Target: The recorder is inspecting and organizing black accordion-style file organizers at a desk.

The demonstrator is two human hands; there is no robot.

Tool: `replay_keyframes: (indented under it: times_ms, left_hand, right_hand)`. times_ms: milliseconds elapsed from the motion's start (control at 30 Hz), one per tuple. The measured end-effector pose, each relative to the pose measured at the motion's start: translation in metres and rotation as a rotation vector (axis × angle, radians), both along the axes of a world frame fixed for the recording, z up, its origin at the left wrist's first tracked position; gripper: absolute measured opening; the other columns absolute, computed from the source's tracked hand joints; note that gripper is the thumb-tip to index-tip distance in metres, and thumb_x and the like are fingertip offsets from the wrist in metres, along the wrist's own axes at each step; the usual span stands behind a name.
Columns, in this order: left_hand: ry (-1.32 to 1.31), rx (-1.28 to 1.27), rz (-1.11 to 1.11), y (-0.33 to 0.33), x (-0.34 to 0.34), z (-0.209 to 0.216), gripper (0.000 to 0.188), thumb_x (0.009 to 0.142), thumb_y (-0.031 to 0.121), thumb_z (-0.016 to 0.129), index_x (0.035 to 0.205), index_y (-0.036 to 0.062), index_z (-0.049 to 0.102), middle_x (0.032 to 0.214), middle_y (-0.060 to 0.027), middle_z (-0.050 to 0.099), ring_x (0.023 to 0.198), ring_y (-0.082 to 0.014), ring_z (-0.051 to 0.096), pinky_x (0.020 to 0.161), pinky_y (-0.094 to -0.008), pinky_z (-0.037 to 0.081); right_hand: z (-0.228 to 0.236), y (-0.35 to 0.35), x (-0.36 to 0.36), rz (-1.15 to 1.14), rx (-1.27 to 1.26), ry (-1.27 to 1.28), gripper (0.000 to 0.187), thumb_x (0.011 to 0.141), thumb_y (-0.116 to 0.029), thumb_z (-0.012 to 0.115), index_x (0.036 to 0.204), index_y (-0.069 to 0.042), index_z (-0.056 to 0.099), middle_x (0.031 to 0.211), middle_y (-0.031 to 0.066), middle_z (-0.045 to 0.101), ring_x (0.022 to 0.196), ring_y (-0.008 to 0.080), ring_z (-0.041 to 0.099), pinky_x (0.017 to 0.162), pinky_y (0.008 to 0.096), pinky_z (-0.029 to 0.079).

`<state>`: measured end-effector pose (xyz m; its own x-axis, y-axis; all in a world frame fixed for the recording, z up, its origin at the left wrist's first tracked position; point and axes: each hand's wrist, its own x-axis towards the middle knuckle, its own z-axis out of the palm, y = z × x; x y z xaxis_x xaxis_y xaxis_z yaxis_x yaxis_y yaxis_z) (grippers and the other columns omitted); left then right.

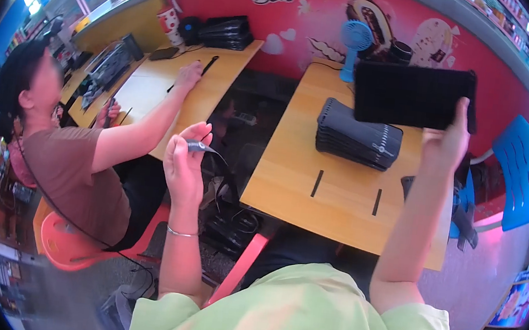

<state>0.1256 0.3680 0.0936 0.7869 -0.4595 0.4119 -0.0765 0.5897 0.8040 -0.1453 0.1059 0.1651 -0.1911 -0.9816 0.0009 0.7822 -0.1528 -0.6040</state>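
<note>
My right hand (448, 138) is raised over the table's right side. It grips a flat black rectangular panel (407, 95) by its lower right corner, with the thumb on its face. In front of my left hand (184, 168), in the gap between the two tables, a thin dark strap (224, 166) trails down. The fingers of that hand pinch the strap's greyish end. Below the panel, a stack of dark grey flat pieces (358, 136) lies on the wooden table (286, 174). Two short black strips (317, 183) lie nearer to me on the same table.
A blue fan (356, 39) stands at the table's back edge. To the left a seated co-worker (74, 138) handles a black strip at another table (169, 116). A blue chair (518, 172) is at the right. Black bundles (232, 229) lie between the tables.
</note>
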Motion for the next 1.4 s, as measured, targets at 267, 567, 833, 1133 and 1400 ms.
replay_keyframes:
  times_ms: [267,567,833,1133,1400]
  left_hand:
    - [-0.131,0.273,-0.325,-0.113,0.048,0.019,0.023,0.098,0.017,0.045,0.081,0.0035,0.049,0.074,-0.0038,0.054,0.06,-0.0101,0.054,0.069,-0.0302,0.055]
    - [-0.534,0.573,-0.503,-0.312,0.034,0.05,0.032,0.096,0.025,0.054,0.07,0.006,0.05,0.064,0.0012,0.05,0.055,-0.0061,0.05,0.055,-0.0229,0.045]
    - [-1.167,0.846,-0.506,-0.448,-0.042,0.02,0.033,0.092,0.032,0.06,0.08,0.0017,0.062,0.072,-0.0023,0.06,0.072,-0.0123,0.059,0.07,-0.0293,0.047]
    - [-1.073,0.262,-1.056,-0.298,-0.254,-0.018,0.024,0.084,0.014,0.064,0.104,0.0012,0.057,0.096,-0.0149,0.059,0.094,-0.0311,0.058,0.081,-0.037,0.048]
    - [-0.641,0.387,-1.197,-0.203,-0.292,-0.074,0.065,0.083,0.028,0.072,0.132,-0.0014,0.042,0.12,-0.0127,0.055,0.116,-0.0215,0.052,0.098,-0.0329,0.042]
  right_hand:
    - [-0.031,0.002,-0.18,-0.138,-0.184,0.265,0.043,0.095,-0.026,0.056,0.132,-0.006,0.05,0.117,0.005,0.063,0.109,0.0146,0.058,0.096,0.0325,0.044]
    - [-0.09,0.039,-0.345,-0.402,-0.002,0.343,0.049,0.091,-0.028,0.063,0.132,-0.005,0.048,0.098,0.0013,0.062,0.061,0.0014,0.042,0.053,0.0176,0.032]
    - [-0.121,0.039,-0.353,-0.358,0.324,0.489,0.032,0.09,-0.026,0.065,0.112,-0.004,0.058,0.075,-0.0005,0.056,0.058,0.0051,0.046,0.051,0.0196,0.034]
    - [-0.1,0.039,-0.246,-0.096,0.134,0.68,0.031,0.086,-0.003,0.06,0.117,0.0,0.056,0.108,0.0066,0.062,0.101,0.0165,0.059,0.09,0.0304,0.046]
    - [-0.103,0.063,-0.22,0.059,0.083,1.057,0.016,0.087,-0.005,0.062,0.102,-0.001,0.058,0.09,0.0013,0.061,0.084,0.0076,0.056,0.076,0.0238,0.045]
